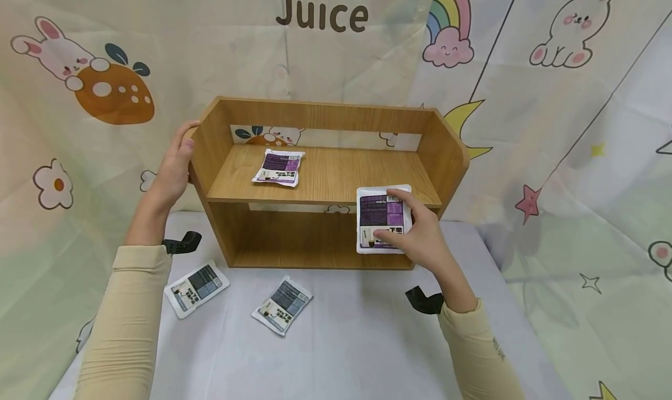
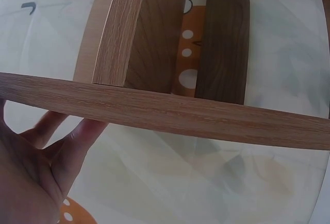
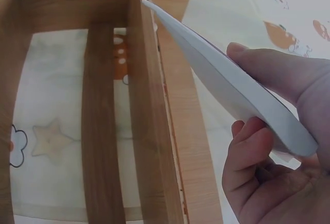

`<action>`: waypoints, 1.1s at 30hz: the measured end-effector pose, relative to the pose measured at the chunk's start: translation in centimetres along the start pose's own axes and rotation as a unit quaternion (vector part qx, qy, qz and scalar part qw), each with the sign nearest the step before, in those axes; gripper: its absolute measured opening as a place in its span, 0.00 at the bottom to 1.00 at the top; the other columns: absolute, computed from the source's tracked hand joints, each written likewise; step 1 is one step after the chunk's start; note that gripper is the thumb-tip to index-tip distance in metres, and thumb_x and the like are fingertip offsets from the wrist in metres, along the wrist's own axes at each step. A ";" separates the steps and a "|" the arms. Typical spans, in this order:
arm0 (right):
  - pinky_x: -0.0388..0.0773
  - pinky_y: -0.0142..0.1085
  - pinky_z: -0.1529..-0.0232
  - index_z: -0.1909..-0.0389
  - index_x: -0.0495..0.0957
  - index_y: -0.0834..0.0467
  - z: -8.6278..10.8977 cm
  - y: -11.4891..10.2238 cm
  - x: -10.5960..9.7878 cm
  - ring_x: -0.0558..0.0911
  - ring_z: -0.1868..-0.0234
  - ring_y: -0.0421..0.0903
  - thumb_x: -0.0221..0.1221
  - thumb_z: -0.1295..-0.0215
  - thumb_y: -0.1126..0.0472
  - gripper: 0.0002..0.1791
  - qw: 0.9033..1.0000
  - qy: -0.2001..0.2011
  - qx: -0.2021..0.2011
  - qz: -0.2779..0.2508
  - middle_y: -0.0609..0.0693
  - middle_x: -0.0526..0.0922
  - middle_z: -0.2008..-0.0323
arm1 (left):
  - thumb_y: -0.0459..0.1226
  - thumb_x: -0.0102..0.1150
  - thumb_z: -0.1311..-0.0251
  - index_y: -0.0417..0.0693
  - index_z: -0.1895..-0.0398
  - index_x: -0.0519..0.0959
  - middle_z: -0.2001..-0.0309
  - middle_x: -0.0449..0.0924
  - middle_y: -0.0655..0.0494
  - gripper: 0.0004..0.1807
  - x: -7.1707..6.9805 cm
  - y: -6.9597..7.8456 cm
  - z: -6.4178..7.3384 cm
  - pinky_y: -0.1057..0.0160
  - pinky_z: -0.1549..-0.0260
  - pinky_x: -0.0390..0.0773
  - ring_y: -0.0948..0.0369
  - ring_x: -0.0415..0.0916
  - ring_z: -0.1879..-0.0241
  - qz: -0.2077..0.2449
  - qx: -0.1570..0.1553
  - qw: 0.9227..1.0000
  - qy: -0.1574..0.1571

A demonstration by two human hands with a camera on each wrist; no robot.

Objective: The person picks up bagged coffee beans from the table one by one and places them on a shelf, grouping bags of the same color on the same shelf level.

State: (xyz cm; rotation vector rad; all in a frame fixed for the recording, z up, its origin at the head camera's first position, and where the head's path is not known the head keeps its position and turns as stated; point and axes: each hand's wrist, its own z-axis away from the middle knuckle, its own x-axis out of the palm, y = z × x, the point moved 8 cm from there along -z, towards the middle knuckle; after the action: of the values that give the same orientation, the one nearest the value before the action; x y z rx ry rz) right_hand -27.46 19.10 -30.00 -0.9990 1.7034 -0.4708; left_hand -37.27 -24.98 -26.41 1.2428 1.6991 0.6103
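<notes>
My right hand (image 1: 420, 237) pinches a white pouch (image 1: 367, 213) with a purple and black label, thumb on one side and fingers on the other. In the right wrist view the pouch (image 3: 221, 82) is seen nearly edge-on, close to the wooden shelf (image 3: 193, 147). It is held in front of the right part of the two-tier wooden shelf (image 1: 325, 196). My left hand (image 1: 173, 167) touches the shelf's left side panel; in the left wrist view its fingers (image 2: 85, 134) rest against the panel's outer side. A purple-labelled pouch (image 1: 279, 168) lies on the upper tier, left of the middle.
Two pouches with grey-blue labels lie on the white table (image 1: 336, 353): one pouch (image 1: 196, 289) by the shelf's left front corner, another pouch (image 1: 282, 305) in front of it. A printed cloth (image 1: 210, 56) with "Juice" and cartoon figures hangs behind and around.
</notes>
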 end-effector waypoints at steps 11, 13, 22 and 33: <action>0.79 0.43 0.58 0.32 0.65 0.46 -2.4 -0.4 -1.1 0.75 0.52 0.52 0.76 0.53 0.57 0.46 1.000 0.007 -0.002 -0.009 0.54 0.71 0.44 | 0.49 0.28 0.25 0.69 0.26 0.51 0.37 0.57 0.47 0.26 -0.1 -0.8 -0.2 0.52 0.60 0.70 0.44 0.62 0.45 0.003 -0.002 1.000 0.001; 0.79 0.44 0.57 0.32 0.65 0.46 -2.8 -0.3 -1.2 0.75 0.51 0.52 0.76 0.52 0.56 0.46 1.000 0.011 0.000 -0.009 0.54 0.71 0.44 | 0.49 0.28 0.25 0.68 0.26 0.51 0.37 0.58 0.47 0.26 -0.1 -0.7 -0.3 0.54 0.60 0.70 0.44 0.62 0.45 0.003 -0.001 1.000 0.000; 0.78 0.42 0.56 0.33 0.66 0.44 -4.9 0.6 -1.4 0.73 0.50 0.51 0.76 0.52 0.54 0.44 0.999 0.025 0.025 -0.018 0.52 0.71 0.43 | 0.50 0.29 0.26 0.68 0.26 0.51 0.37 0.58 0.47 0.26 -0.2 -0.5 -0.5 0.55 0.61 0.70 0.44 0.63 0.46 0.000 0.005 1.000 0.002; 0.76 0.39 0.54 0.33 0.66 0.44 -8.3 1.8 -1.5 0.71 0.48 0.50 0.75 0.50 0.53 0.43 0.996 0.017 0.057 -0.061 0.50 0.68 0.40 | 0.50 0.29 0.25 0.69 0.26 0.50 0.37 0.58 0.46 0.26 -0.2 -0.6 -0.3 0.57 0.64 0.73 0.43 0.64 0.46 -0.010 0.004 1.000 0.000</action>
State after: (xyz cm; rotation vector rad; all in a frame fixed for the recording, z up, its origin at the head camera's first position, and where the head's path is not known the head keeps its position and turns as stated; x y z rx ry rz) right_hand -35.61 20.02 -27.39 -1.0213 1.6316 -0.6603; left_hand -37.82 -25.31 -26.68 1.2302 1.7123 0.5928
